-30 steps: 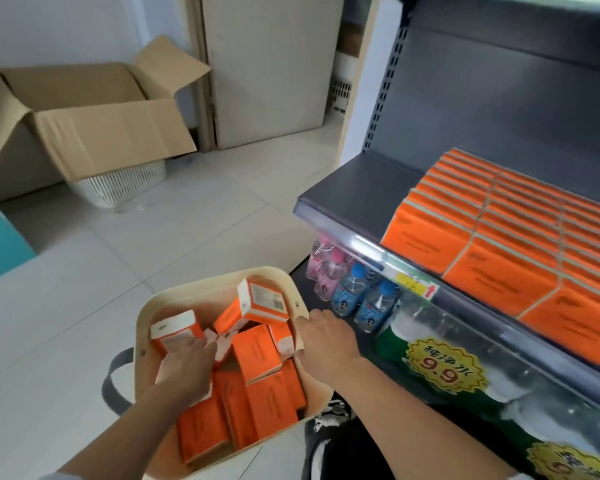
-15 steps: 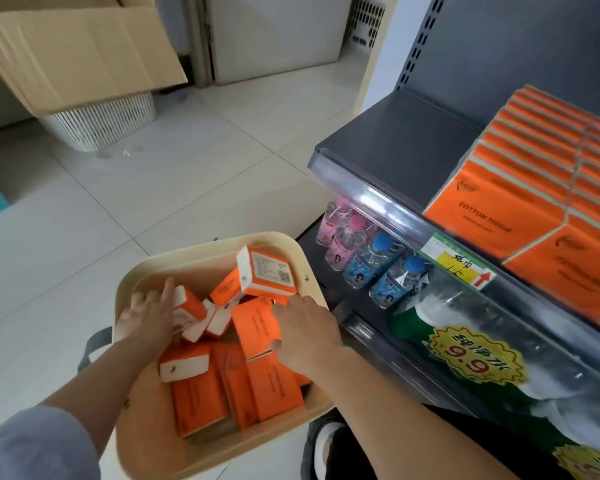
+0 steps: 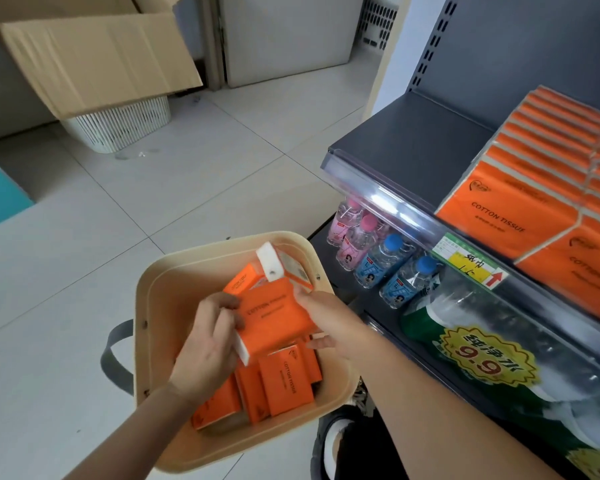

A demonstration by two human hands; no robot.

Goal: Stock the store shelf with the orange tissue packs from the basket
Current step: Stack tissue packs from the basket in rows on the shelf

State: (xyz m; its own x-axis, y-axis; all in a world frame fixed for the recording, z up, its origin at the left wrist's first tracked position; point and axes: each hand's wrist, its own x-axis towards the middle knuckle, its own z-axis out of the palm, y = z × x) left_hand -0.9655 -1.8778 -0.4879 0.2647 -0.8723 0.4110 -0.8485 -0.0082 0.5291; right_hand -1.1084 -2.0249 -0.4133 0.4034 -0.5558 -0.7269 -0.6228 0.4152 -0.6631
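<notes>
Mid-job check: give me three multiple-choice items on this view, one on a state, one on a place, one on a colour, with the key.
1. The lifted tissue pack over the basket is: A. gripped by the left hand and the right hand; B. gripped by one hand only; C. falling free.
2. The small bottles stand: A. in the basket; B. under the shelf of stacked packs; C. on the stacked packs.
3. Their caps are: A. all green; B. all red; C. pink and blue.
Key: 1 A, fingers of both hands curl round it; 2 B, they sit on the tier below that shelf; 3 C, two pink caps and two blue show.
</notes>
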